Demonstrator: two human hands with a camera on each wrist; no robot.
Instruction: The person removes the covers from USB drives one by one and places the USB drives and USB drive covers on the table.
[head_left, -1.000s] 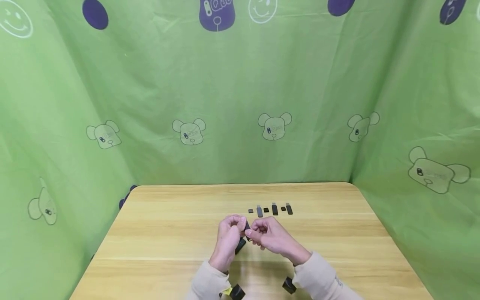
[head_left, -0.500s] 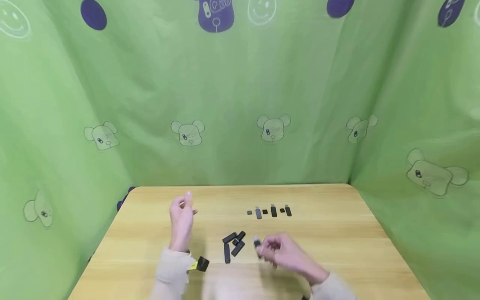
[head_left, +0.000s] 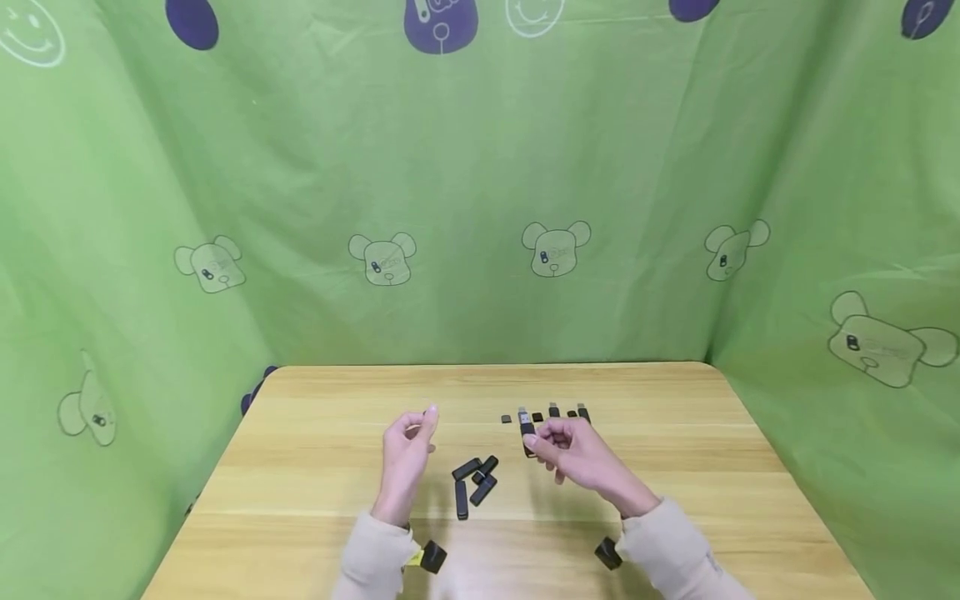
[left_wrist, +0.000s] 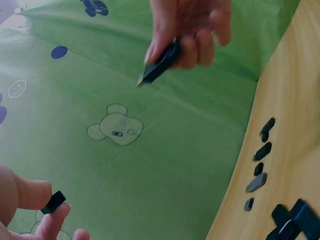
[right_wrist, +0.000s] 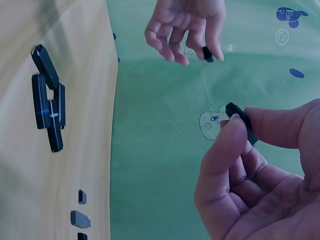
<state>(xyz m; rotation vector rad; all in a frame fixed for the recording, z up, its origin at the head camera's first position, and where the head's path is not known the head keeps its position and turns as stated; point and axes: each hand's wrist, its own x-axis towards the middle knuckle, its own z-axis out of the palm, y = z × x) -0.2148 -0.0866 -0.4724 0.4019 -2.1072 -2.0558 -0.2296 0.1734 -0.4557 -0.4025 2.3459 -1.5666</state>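
Note:
My right hand (head_left: 581, 457) pinches a black USB stick (head_left: 528, 442) between thumb and fingers, its metal plug bare and pointing away from me. Between the thumb and a finger of my left hand (head_left: 405, 457) sits a small black cap (left_wrist: 54, 202), also seen in the right wrist view. Both hands are raised above the table, well apart. Beyond the right hand lies a row of uncapped sticks, among them a grey USB stick (left_wrist: 256, 183), with small caps such as the grey cap (head_left: 506, 419) beside them. The right hand partly covers this row in the head view.
Several capped black USB sticks (head_left: 461, 500) lie in a loose pile on the wooden table (head_left: 315, 467), between the hands and nearer to me. A green patterned curtain (head_left: 465, 317) encloses the table at the back and sides.
The hands were together on one stick, then parted, the cap in the left hand and the stick in the right. Since then the right hand has moved forward and the left somewhat rightward.

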